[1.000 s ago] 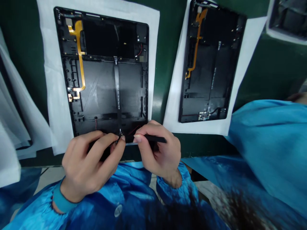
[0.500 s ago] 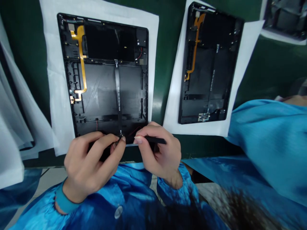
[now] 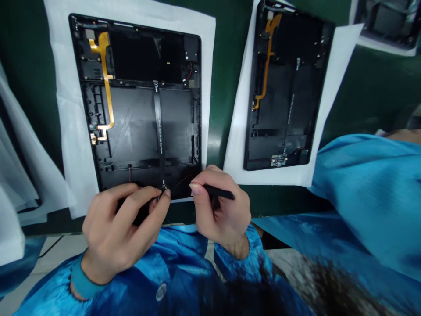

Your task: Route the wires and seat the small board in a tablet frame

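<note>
A dark green work surface (image 3: 371, 87) carries sheets of white paper, each with an open tablet housing laid on it. On the nearest sheet (image 3: 62, 131) lies a black rectangular tablet rear housing (image 3: 141, 127), its lower edge at the person's hands. A flat black ribbon cable (image 3: 158, 127) runs down the middle of the housing, a yellow-orange flex cable (image 3: 108, 96) bends along its left side, and a thin red wire (image 3: 182, 183) curves near its bottom edge.

A tiny connector (image 3: 163, 189) at the lower end of the ribbon sits at that bottom edge, between the hands. The left hand (image 3: 118, 228) is drawn narrow, its fingertips (image 3: 166, 195) closed around the connector, though how firmly they grip cannot be told. The right hand (image 3: 220, 210) is curled around a slim black tool (image 3: 219, 192), whose working end is hidden behind the fingers.

A slip of the tool could snag or nick the red wire lying so close by. Uneven pressure from the left fingertips could crease the ribbon or seat the connector crooked, and those same fingers mask it from view. A second black tablet housing (image 3: 286, 87) lies well to the right, beside a bright blue sleeve (image 3: 368, 188) reaching in from the edge.
</note>
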`<move>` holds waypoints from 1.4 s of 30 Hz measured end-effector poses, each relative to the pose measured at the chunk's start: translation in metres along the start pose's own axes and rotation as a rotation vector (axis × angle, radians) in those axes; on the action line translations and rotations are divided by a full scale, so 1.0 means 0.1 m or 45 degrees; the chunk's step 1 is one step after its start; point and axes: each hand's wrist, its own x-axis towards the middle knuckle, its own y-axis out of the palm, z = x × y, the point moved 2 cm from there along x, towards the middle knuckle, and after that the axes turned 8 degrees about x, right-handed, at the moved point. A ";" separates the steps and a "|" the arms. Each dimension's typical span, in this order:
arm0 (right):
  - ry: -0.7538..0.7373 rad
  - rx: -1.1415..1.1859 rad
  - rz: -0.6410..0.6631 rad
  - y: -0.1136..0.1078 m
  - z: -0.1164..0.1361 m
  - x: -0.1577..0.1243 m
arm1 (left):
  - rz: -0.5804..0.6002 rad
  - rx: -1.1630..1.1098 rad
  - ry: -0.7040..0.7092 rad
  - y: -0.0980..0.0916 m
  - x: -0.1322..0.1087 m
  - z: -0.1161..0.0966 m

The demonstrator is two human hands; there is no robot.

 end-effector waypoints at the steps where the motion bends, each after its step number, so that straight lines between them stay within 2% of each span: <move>1: 0.004 -0.004 0.002 0.00 0.00 0.00 | 0.005 -0.002 -0.003 0.00 0.00 0.00; 8: 0.008 -0.039 -0.056 -0.03 -0.03 -0.01 | 0.025 -0.017 -0.006 -0.01 -0.01 0.02; 20: 0.047 0.061 0.047 -0.03 -0.01 0.01 | 0.040 0.010 0.020 0.04 -0.04 0.02; 34: 0.052 0.139 0.034 -0.04 -0.02 0.02 | 0.056 -0.016 0.034 0.01 0.02 0.02; 39: 0.047 0.074 0.067 -0.03 -0.01 0.02 | 0.058 -0.025 0.005 0.01 0.00 0.02; 42: 0.034 -0.010 0.007 -0.01 -0.01 0.01 | 0.060 -0.017 0.002 0.02 -0.02 0.03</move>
